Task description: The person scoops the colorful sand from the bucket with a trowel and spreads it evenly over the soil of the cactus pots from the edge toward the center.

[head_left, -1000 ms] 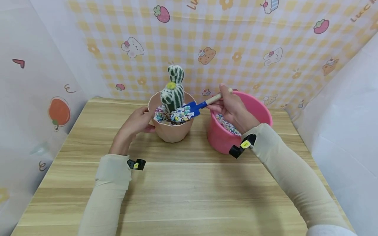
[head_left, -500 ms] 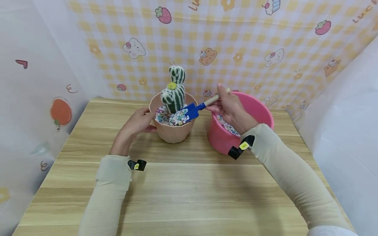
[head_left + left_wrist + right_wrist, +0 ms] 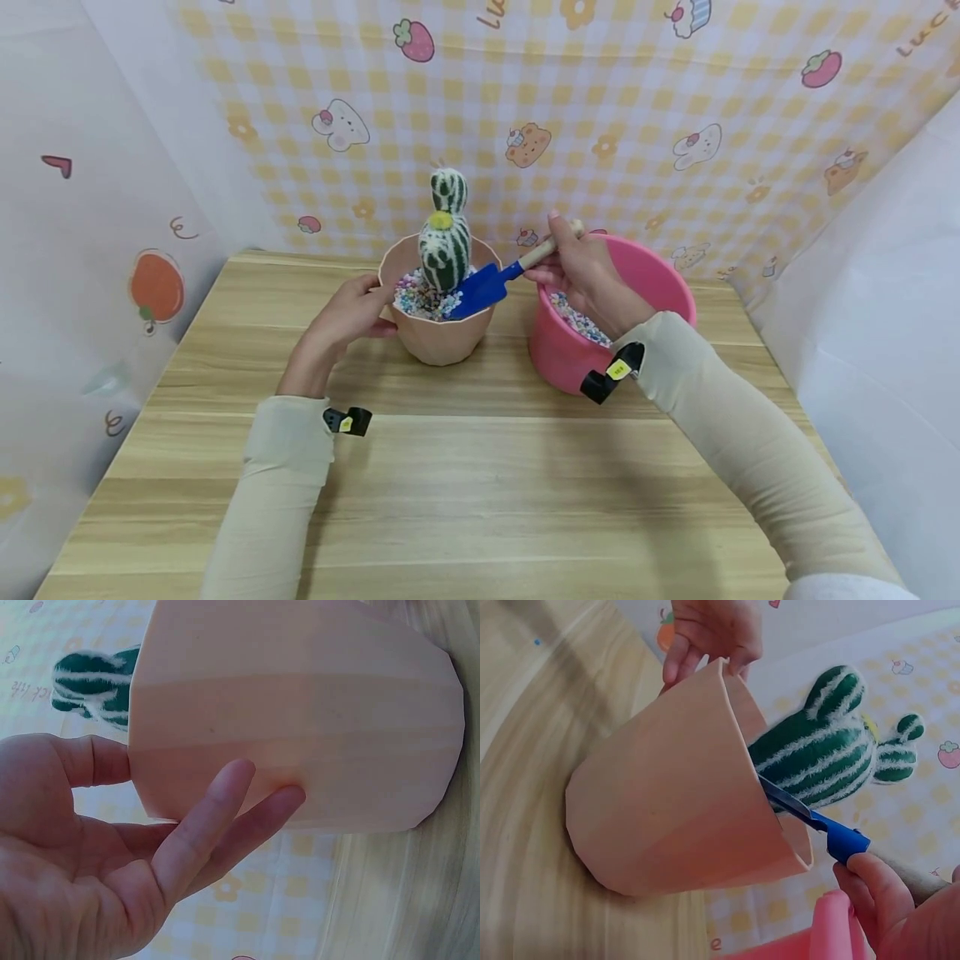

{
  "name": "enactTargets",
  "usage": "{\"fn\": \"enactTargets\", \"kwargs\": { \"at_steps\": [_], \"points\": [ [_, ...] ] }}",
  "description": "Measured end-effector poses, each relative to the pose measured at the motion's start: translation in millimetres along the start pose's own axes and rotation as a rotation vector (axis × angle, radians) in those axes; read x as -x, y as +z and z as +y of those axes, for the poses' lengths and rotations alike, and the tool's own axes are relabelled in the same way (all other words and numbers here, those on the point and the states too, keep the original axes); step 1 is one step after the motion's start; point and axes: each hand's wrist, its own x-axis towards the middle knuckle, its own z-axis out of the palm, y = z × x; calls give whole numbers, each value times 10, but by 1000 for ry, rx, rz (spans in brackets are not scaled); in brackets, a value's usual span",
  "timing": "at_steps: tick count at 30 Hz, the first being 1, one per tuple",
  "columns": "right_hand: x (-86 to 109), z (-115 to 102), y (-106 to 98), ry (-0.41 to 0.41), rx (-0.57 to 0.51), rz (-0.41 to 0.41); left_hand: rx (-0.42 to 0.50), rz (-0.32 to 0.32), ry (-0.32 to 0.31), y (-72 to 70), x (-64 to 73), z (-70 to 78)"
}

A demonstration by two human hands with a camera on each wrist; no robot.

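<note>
A peach plant pot (image 3: 442, 342) stands on the table, holding a fuzzy green-and-white striped cactus (image 3: 447, 258) with a yellow flower. Small multicoloured pebbles (image 3: 422, 302) lie around the cactus base. My left hand (image 3: 347, 312) grips the pot's left side; in the left wrist view its thumb is at the rim and its fingers (image 3: 214, 814) touch the outer wall. My right hand (image 3: 588, 273) holds the wooden handle of a small blue trowel (image 3: 483, 290). The trowel's blade leans into the pot over its right rim, bare of pebbles on its visible face.
A pink bucket (image 3: 555, 354) stands right of the pot, under my right hand, with more coloured pebbles (image 3: 577, 321) inside. Behind the wooden table (image 3: 465, 500) hangs a yellow checked cloth (image 3: 450, 92). White sheets flank both sides.
The pebbles on the trowel's blade have slid off into the pot. The blade has tipped lower and further in. The cactus has turned slightly and stands straighter. My left hand keeps its grip.
</note>
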Motion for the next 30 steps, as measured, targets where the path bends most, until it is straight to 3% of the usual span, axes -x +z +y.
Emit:
{"fn": "enactTargets", "kwargs": {
  "at_steps": [17,25,30],
  "points": [
    [25,-123,-82,-122,70,30,4,4,-21,15,-5,-4],
    [25,-196,-211,-123,25,34,-8,11,-13,17,-4,-10],
    [55,-379,-399,-109,-52,33,-2,18,-9,28,-9,-4]
  ]
}}
